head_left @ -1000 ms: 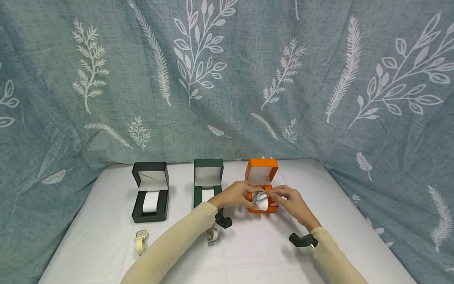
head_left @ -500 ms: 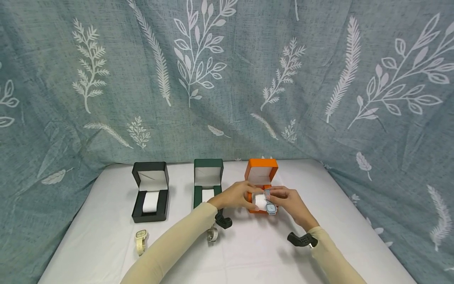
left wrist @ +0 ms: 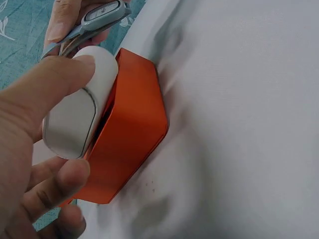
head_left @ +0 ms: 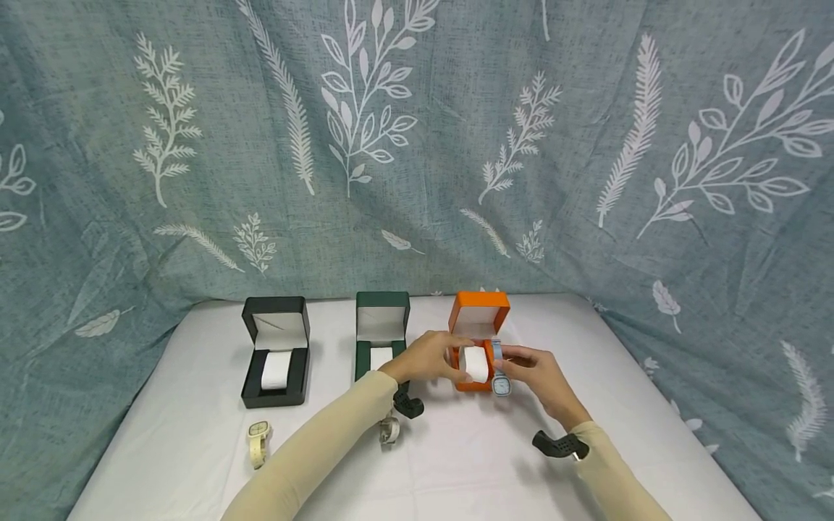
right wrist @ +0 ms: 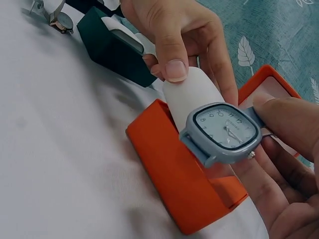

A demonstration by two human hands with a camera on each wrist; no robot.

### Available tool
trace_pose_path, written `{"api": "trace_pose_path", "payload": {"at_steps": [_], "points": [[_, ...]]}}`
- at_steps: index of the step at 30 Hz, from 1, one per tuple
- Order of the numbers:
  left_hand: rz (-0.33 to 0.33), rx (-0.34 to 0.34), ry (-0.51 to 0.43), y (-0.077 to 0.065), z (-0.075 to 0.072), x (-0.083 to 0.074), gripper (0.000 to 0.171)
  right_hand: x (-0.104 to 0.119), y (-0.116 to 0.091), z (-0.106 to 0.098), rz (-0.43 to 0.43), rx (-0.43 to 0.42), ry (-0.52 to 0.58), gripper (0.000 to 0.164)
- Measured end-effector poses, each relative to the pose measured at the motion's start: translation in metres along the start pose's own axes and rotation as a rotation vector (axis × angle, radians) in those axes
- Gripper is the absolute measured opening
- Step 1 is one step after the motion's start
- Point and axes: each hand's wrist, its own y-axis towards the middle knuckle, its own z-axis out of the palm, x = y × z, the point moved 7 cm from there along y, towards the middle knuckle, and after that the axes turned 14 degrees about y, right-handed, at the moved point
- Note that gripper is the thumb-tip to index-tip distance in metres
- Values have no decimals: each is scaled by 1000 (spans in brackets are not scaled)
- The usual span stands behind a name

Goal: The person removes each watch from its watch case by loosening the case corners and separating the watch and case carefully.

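A light blue square-faced watch (head_left: 500,385) is pinched by its strap in my right hand (head_left: 537,373), over the right side of the orange watch box (head_left: 482,299). Its dial (right wrist: 224,127) faces up in the right wrist view. My left hand (head_left: 426,358) grips a white watch cushion (head_left: 475,364), which sits raised and tilted at the opening of that box. In the left wrist view, the thumb presses on one end of the cushion (left wrist: 70,122). The watch strap is close beside the cushion, not around it. The box's lid stands up.
A black box (head_left: 275,391) and a dark green box (head_left: 383,300) stand with lids up to the left, each with a white cushion. A cream watch (head_left: 258,443) and a silvery watch (head_left: 390,430) lie on the white table (head_left: 469,477). A patterned curtain hangs behind.
The light blue watch has moved from over the cushion to its right, swinging down so its face shows in the right hand. The left hand has stayed at the cushion.
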Motion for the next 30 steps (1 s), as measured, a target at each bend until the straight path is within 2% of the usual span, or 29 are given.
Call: {"api": "trace_pose_path", "payload": {"at_steps": [5,18,22,30], "points": [[-20,-29,41,1,-2,4,71,-2,-6,-4,5,-15,-10,51],[-108,-70,96,1,-8,9,83,-18,-23,-4,86,-4,6,51],[-123,-91,105,1,-8,12,83,-24,-27,-2,104,15,-3,48],[-110,-116,117,1,-11,9,81,-31,-39,6,157,97,-13,45]]}}
